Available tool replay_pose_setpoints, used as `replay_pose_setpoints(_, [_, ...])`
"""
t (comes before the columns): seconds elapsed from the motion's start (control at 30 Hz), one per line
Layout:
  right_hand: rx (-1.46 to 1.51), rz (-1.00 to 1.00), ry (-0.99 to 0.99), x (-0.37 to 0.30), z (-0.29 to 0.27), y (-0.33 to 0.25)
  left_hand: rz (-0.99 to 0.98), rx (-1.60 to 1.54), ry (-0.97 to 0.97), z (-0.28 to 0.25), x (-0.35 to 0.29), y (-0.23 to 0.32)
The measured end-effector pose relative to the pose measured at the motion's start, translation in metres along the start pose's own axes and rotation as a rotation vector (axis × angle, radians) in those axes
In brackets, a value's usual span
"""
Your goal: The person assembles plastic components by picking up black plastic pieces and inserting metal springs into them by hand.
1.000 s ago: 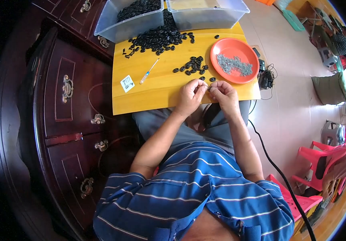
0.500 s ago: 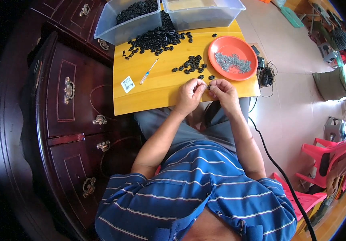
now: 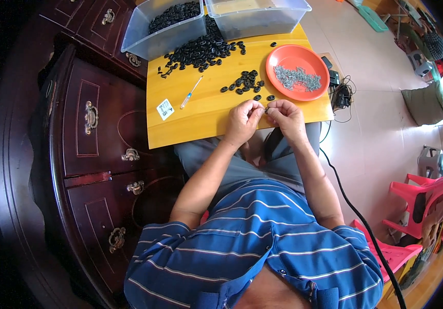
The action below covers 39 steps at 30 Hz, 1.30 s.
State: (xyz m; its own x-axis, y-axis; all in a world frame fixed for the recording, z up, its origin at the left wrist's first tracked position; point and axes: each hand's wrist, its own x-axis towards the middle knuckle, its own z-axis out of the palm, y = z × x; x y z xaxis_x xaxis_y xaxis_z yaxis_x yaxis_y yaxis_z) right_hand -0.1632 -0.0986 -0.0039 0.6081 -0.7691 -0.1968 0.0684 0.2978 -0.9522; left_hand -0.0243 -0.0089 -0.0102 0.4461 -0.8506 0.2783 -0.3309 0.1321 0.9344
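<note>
Over the table's front edge my two hands meet, fingertips nearly touching. My right hand (image 3: pixel 289 121) is closed, thumb and fingers pinching a small black oval piece (image 3: pixel 267 110); the fingers cover most of it. My left hand (image 3: pixel 243 122) pinches beside it, and whatever sits between its fingertips is too small to make out. Just beyond the hands lies a loose group of black oval pieces (image 3: pixel 247 81) with holes. To their right, an orange-red plate (image 3: pixel 298 52) holds many small grey metal parts (image 3: pixel 297 78), perhaps screws or pins.
A slim screwdriver (image 3: pixel 191 92) and a white label (image 3: pixel 165 109) lie on the yellow table (image 3: pixel 180 129). Behind them, black pieces (image 3: pixel 201 50) spill before two clear plastic bins (image 3: pixel 167 42) (image 3: pixel 260 23). A dark wooden cabinet (image 3: pixel 95 98) stands left. A black cable (image 3: pixel 352 208) runs along the right.
The view has shifted slightly. Both hands keep their pinch in nearly the same spot, with only small finger movement around the black piece.
</note>
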Motion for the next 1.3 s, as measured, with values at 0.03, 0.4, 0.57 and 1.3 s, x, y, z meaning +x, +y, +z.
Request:
replay_pose_setpoints(0.03, [-0.008, -0.02, -0.004, 0.002, -0.001, 0.004, 0.023, -0.015, -0.001, 0.0, 0.0, -0.001])
replay_pose_setpoints(0.4, [-0.109, -0.085, 0.054, 0.008, 0.0, 0.015, -0.048, -0.029, -0.009, 0.002, 0.002, -0.005])
replay_pose_setpoints(0.57, [-0.017, -0.052, 0.063, 0.003, 0.001, 0.007, -0.082, -0.208, -0.007, 0.0, 0.003, -0.009])
replay_pose_setpoints(1.3, [0.157, -0.022, 0.053, -0.005, -0.01, -0.003, 0.231, 0.816, -0.103, -0.012, 0.032, 0.007])
